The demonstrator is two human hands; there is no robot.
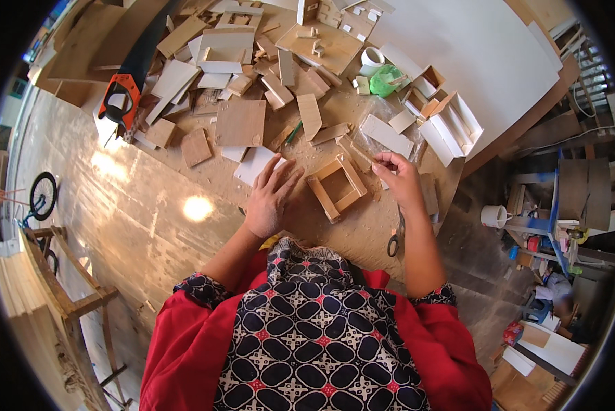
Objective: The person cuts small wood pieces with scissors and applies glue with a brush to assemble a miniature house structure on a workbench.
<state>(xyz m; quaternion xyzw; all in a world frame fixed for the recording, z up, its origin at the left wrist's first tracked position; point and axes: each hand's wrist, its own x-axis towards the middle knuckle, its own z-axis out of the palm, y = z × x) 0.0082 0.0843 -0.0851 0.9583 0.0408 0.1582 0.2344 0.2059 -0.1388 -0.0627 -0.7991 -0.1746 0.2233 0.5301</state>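
Note:
My right hand [401,183] pinches the end of a thin wooden strip [354,148] between thumb and fingers. The strip slants up and left above a small open wooden frame [328,196]. That square frame lies on the worktable in front of me, between my two hands. My left hand [270,202] is open, fingers spread, just left of the frame and beside a white board piece [256,164]; it holds nothing. Whether its palm touches the table is hidden. A pair of scissors [393,244] lies near my right forearm, partly covered.
Wood offcuts, including a square board [240,123], cover the table's far side. An orange-handled handsaw [120,101] is at far left. A green plastic bag [387,80], a white roll [372,60] and a white compartment box [453,128] stand at right. Sawdust coats the tabletop.

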